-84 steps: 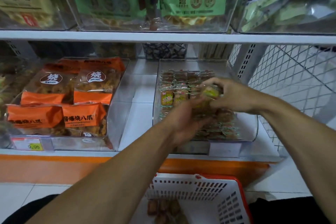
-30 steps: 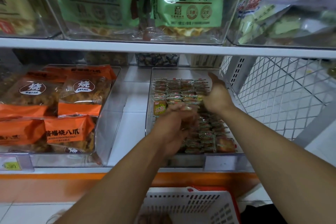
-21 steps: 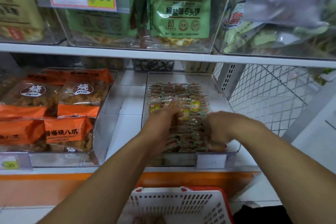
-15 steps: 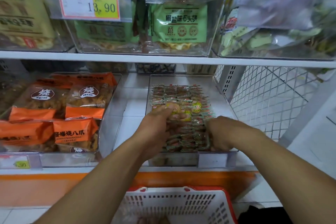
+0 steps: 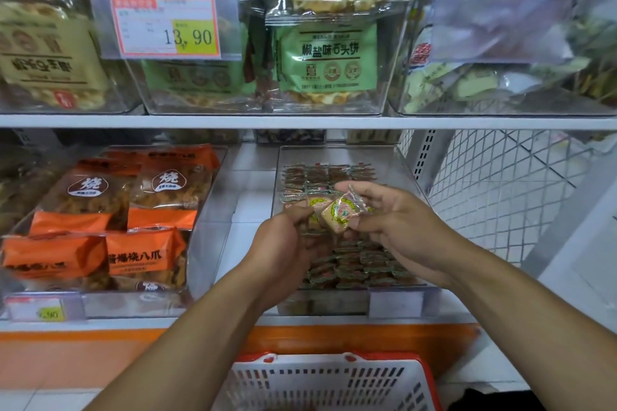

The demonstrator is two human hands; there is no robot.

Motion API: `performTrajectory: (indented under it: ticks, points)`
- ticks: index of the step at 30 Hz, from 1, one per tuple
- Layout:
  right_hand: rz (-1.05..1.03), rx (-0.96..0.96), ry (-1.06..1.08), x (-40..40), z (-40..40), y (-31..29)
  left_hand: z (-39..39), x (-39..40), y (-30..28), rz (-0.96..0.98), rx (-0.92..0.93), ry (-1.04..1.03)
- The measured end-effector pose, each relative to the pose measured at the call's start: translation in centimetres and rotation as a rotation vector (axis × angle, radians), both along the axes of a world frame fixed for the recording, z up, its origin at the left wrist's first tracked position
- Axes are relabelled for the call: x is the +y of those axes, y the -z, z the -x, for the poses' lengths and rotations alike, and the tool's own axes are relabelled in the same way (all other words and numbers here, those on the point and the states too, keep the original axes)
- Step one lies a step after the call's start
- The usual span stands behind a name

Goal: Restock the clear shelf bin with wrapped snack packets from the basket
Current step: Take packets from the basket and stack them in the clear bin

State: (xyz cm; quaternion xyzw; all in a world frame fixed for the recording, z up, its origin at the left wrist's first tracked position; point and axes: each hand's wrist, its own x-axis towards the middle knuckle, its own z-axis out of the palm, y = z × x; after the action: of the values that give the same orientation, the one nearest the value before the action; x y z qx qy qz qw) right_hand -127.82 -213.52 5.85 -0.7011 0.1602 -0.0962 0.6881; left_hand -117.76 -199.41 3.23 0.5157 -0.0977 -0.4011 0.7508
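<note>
Hands are meeting right over the clear plastic shelf bin [image 5: 404,170], which is sitting on the lower shelf with rows of small wrapped snack packets [image 5: 354,264] lying in it. Right hand [image 5: 397,227] is pinching a square yellow-green wrapped packet [image 5: 340,212], and left hand [image 5: 283,243] is gripping a few more, fingers curled. White plastic basket with a red rim [image 5: 327,380] is sitting below, just under both forearms.
</note>
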Motion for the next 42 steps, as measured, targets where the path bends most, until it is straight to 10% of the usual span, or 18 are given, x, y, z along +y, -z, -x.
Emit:
performTrajectory:
  ticks: [15,27,42]
  points:
    - [-0.065,-0.069,0.090,-0.9,0.0,-0.1,-1.3,0.7,0.9,-0.067,-0.226,0.058]
    - [0.944,0.193,-0.223,-1.8,0.7,-0.1,-0.5,-0.4,0.8,-0.318,-0.473,0.245]
    - [0.744,0.409,0.309,-6.9,-5.2,4.9,0.0,-3.9,4.6,-0.541,-1.078,0.198]
